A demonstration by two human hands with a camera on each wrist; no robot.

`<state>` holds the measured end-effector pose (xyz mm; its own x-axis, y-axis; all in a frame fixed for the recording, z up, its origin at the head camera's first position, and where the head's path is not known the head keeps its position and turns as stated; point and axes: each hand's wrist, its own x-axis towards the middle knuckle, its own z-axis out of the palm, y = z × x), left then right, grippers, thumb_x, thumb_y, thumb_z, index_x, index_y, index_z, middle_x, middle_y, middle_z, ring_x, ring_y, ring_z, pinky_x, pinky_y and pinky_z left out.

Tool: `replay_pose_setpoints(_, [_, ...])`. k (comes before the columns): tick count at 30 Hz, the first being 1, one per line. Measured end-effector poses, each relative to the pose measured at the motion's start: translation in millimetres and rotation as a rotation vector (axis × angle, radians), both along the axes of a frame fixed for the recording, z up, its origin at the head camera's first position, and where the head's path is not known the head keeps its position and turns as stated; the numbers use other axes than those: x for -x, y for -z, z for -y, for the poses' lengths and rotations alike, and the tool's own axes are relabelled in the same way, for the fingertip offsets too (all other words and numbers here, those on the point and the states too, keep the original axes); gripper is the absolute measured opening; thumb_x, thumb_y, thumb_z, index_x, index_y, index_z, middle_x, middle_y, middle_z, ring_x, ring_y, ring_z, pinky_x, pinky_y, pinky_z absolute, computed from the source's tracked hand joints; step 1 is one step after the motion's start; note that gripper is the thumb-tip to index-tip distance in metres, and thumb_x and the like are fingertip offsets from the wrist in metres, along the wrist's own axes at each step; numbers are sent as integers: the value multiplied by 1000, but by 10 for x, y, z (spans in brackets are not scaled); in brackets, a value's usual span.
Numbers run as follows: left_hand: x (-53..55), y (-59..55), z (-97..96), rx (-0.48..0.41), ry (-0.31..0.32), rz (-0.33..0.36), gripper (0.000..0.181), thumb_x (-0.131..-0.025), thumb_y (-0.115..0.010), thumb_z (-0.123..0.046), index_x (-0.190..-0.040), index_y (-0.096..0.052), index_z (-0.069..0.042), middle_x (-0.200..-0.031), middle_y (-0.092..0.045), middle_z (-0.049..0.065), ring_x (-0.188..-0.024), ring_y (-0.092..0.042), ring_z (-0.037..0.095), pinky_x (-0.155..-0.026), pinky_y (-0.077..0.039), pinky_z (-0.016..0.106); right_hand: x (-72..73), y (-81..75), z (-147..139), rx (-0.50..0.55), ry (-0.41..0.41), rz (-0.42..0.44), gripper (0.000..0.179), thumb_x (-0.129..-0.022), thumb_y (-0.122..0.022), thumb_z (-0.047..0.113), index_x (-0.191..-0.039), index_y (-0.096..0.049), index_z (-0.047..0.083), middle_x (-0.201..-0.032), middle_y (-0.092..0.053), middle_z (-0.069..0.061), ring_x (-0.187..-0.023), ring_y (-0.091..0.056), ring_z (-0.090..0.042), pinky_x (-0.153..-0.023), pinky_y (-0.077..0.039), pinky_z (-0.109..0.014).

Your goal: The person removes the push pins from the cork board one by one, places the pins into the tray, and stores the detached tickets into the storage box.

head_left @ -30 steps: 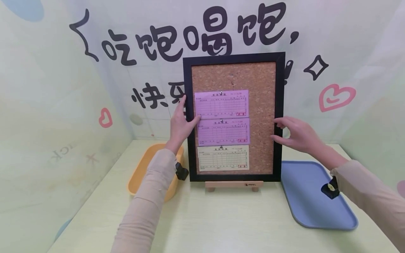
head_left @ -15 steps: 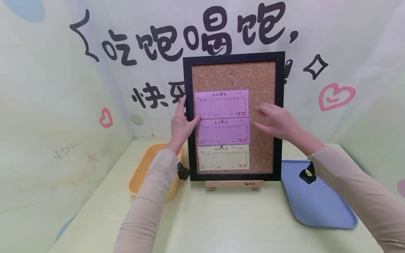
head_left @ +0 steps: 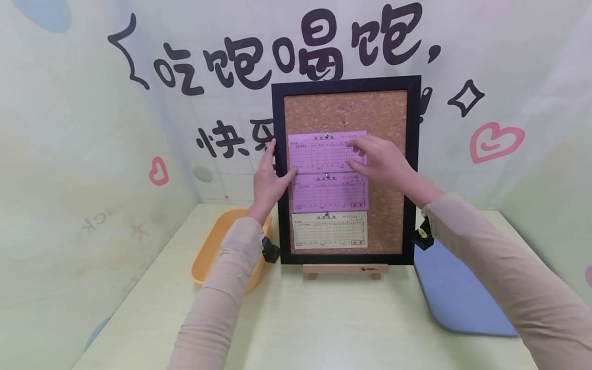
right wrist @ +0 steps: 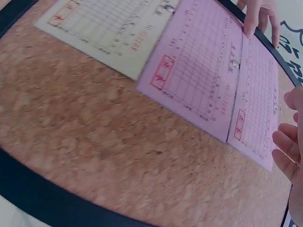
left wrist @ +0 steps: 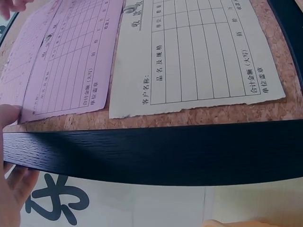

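A cork board (head_left: 388, 216) in a black frame stands upright on a small wooden easel (head_left: 344, 269). Pinned one above another are a top pink receipt slip (head_left: 314, 154), a second pink slip (head_left: 326, 198) and a cream slip (head_left: 328, 231). My left hand (head_left: 268, 180) grips the frame's left side, thumb at the front and fingers behind, as the left wrist view confirms. In front of the top slip's right part is my right hand (head_left: 384, 162), fingers loosely bent and holding nothing, close to the pushpin (head_left: 326, 135) at that slip's top edge.
On the table (head_left: 324, 318), a yellow basket (head_left: 203, 257) sits left of the board, partly behind the left forearm. A blue tray (head_left: 458, 293) lies to the right, under the right forearm. A printed wall sheet (head_left: 222, 169) hangs close behind.
My right hand has left the frame's right side and moved left and up across the cork to the top pink slip. My left hand keeps its hold on the frame.
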<state>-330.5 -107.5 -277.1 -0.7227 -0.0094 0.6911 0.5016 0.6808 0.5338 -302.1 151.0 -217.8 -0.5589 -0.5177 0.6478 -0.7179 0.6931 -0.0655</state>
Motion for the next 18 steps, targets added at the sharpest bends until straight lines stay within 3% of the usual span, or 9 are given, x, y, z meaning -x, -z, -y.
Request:
replay_pose_setpoints(7, [-4,-16,13,8,-1,-8,80,-77,-72,-24,-142,-28,-10,-140,-39,10,-103,-54,24,-82,-49,32,88,-221,156,-18,43,96,29,-84,-62,15,-109,-58,1,-98,-59,-11,-88,-54,-23,-76,-47,-36])
replay_pose_setpoints(18, [-9,-9,10,-9,7,8,79,-78,-71,-24,-142,-28,-10,-141,-38,10,-106,-53,24,-82,-48,32,315,-308,356,8,100,134,20,-87,-56,12,-102,-61,1,-94,-58,-10,-85,-53,-22,-76,-45,-34])
